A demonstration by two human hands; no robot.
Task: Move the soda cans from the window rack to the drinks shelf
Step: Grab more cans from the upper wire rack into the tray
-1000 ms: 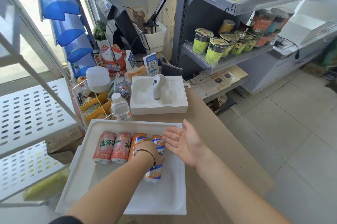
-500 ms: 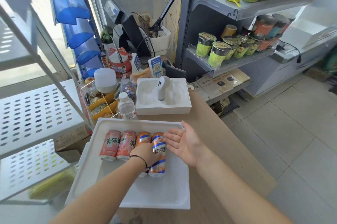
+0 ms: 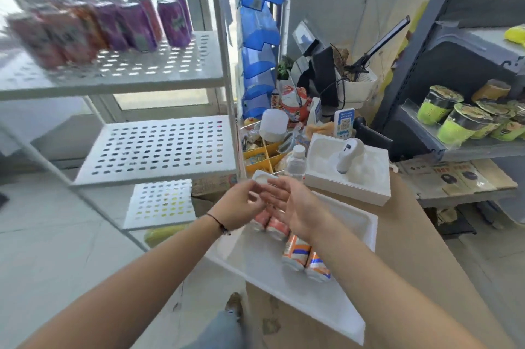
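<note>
Several purple and red soda cans (image 3: 119,24) stand on the top tier of the white perforated window rack (image 3: 159,70) at upper left. On the counter a white tray (image 3: 284,272) holds several cans lying flat: two orange-and-blue cans (image 3: 305,256) and pink-orange cans (image 3: 270,225) partly hidden under my hands. My left hand (image 3: 238,206) and my right hand (image 3: 295,209) hover together above the tray's far end, fingers apart, holding nothing. The grey drinks shelf (image 3: 443,138) stands at right.
Green-labelled cups (image 3: 451,118) fill the grey shelf's middle level. A white box with a scanner (image 3: 348,166), a water bottle (image 3: 295,162), a yellow organiser, blue bins (image 3: 258,44) and a register crowd the counter's far end. Tiled floor lies left of the counter.
The view has swung left and up, bringing the rack's cans into sight. My left hand has let go of the orange can and lifted; both hands now meet above the tray.
</note>
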